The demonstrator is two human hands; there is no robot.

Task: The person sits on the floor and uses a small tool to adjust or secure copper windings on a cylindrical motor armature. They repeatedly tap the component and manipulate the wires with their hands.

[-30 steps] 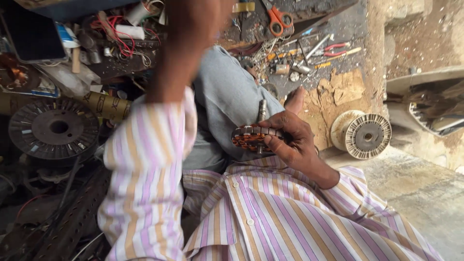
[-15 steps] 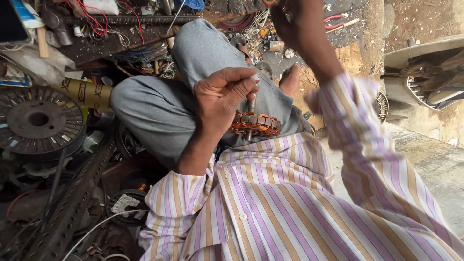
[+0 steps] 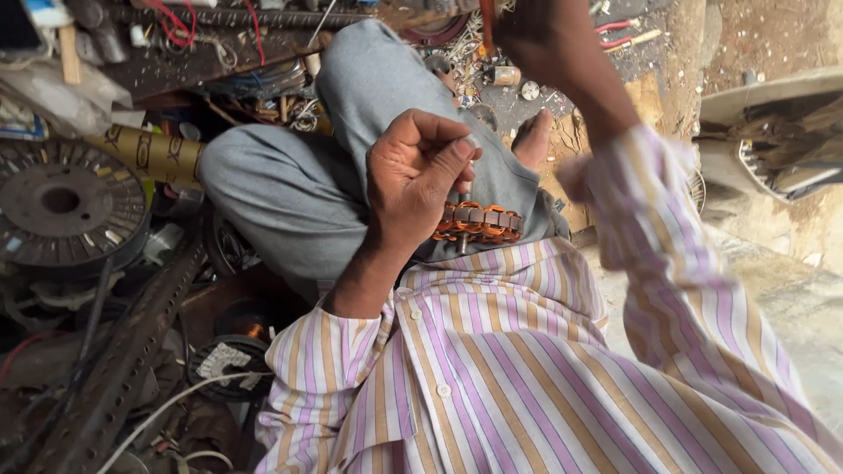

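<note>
**Here: copper-wound stator in your lap, left hand on it**

Item: the ring-shaped stator point(image 3: 479, 223), orange copper coils set in a row, lies on your grey trouser leg point(image 3: 369, 105) just above the hem of your striped shirt point(image 3: 492, 369).

Your left hand point(image 3: 417, 180) sits directly over its left end, fingers curled in and thumb pressed to fingertips, pinching a thin metal shaft that stands up from the stator. The hand hides part of the coils.

Your right hand point(image 3: 531, 26) is raised well apart at the top edge, arm outstretched, closed round an orange handle point(image 3: 486, 22); how tightly, you cannot tell.

Surroundings: your bare foot point(image 3: 532, 140) beyond the knee; a dark finned disc point(image 3: 66, 206) at far left; a perforated metal bar point(image 3: 123, 360) below it; a coil of copper wire point(image 3: 248, 326); red-handled pliers point(image 3: 623, 31) among scattered small parts.
</note>
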